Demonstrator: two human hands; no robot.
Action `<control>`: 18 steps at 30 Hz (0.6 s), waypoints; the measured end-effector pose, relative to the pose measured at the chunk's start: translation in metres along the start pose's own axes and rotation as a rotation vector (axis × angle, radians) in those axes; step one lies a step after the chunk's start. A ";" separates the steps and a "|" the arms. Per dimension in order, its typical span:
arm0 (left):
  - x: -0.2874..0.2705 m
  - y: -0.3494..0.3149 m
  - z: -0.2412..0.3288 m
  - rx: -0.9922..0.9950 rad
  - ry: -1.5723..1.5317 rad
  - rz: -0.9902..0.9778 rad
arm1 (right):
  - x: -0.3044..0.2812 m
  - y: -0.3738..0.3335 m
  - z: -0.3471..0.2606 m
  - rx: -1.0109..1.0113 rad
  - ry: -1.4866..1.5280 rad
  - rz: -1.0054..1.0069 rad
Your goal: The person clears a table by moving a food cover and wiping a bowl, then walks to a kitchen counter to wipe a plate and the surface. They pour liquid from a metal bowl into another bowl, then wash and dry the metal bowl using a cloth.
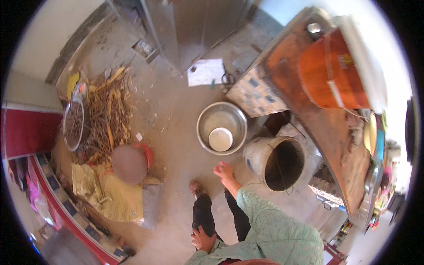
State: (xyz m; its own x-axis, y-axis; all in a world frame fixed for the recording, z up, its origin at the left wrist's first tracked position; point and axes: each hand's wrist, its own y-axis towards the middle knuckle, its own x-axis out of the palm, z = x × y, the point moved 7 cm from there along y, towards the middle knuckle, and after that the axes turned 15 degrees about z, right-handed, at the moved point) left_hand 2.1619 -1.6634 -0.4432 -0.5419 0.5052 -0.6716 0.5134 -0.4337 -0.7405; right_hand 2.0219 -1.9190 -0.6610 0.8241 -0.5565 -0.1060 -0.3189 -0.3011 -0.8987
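My left hand (203, 239) rests on my dark-trousered left leg with its fingers spread. Out in front of my body, my right hand (224, 170) hangs over the floor, its fingers loosely bent and apart, with nothing visible in them. Just beyond it stands a round metal basin (243, 115), and a small white bowl (221, 139) lies inside, toward the basin's near side. Close to the right hand on the right is a large pale bucket (256, 162) with a dark inside and a wire handle.
To the left lie a heap of dry sticks and husks (110, 106), a round brown-topped stool (129, 163) and a yellow sack (119, 201). A tiled stove (258, 95) with a brown top carries a large orange lid-like cover (333, 70) at right. A white sheet (206, 72) lies beyond the basin.
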 end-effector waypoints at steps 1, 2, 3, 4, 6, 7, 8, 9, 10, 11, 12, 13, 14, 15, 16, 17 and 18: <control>-0.002 0.002 -0.001 0.024 -0.019 -0.003 | 0.001 -0.022 -0.012 -0.040 -0.051 -0.049; -0.004 0.004 -0.004 0.045 -0.033 -0.010 | 0.000 -0.043 -0.022 -0.075 -0.103 -0.093; -0.005 0.005 -0.005 0.072 -0.070 -0.014 | -0.006 -0.067 -0.034 -0.112 -0.160 -0.132; -0.005 0.009 -0.008 0.097 -0.106 -0.015 | -0.008 -0.097 -0.056 -0.169 -0.192 -0.188; -0.008 0.017 -0.011 0.160 -0.181 -0.041 | -0.025 -0.144 -0.094 -0.229 -0.241 -0.289; -0.011 0.021 -0.015 0.191 -0.218 -0.064 | -0.039 -0.167 -0.109 -0.251 -0.269 -0.341; -0.015 0.032 -0.017 0.222 -0.258 -0.083 | -0.058 -0.189 -0.126 -0.204 -0.250 -0.408; -0.008 0.045 -0.024 0.256 -0.270 -0.126 | -0.083 -0.212 -0.145 -0.265 -0.350 -0.321; -0.001 0.055 -0.033 0.288 -0.278 -0.173 | -0.111 -0.232 -0.162 -0.317 -0.450 -0.229; -0.001 0.060 -0.042 0.315 -0.289 -0.214 | -0.144 -0.238 -0.174 -0.352 -0.448 -0.167; -0.011 0.063 -0.040 0.326 -0.263 -0.228 | -0.167 -0.247 -0.192 -0.394 -0.453 -0.121; -0.023 0.062 -0.043 0.323 -0.285 -0.247 | -0.196 -0.260 -0.207 -0.410 -0.456 0.007; -0.032 0.064 -0.042 0.328 -0.303 -0.273 | -0.222 -0.273 -0.222 -0.434 -0.429 0.080; -0.040 0.066 -0.046 0.328 -0.319 -0.300 | -0.249 -0.278 -0.232 -0.468 -0.323 0.142; -0.038 0.075 -0.051 0.352 -0.272 -0.300 | -0.272 -0.280 -0.241 -0.467 -0.240 0.197; -0.021 0.094 -0.060 0.512 -0.166 -0.284 | -0.286 -0.288 -0.251 -0.487 -0.211 0.242; -0.002 0.113 -0.071 0.664 -0.056 -0.265 | -0.297 -0.294 -0.263 -0.501 -0.184 0.284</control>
State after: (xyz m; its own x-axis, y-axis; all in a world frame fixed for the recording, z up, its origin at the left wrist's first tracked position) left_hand 2.2684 -1.6604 -0.5240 -0.6349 0.6252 -0.4539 -0.1440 -0.6729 -0.7255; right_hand 1.7481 -1.8690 -0.2538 0.7273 -0.5393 -0.4244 -0.6835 -0.5132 -0.5191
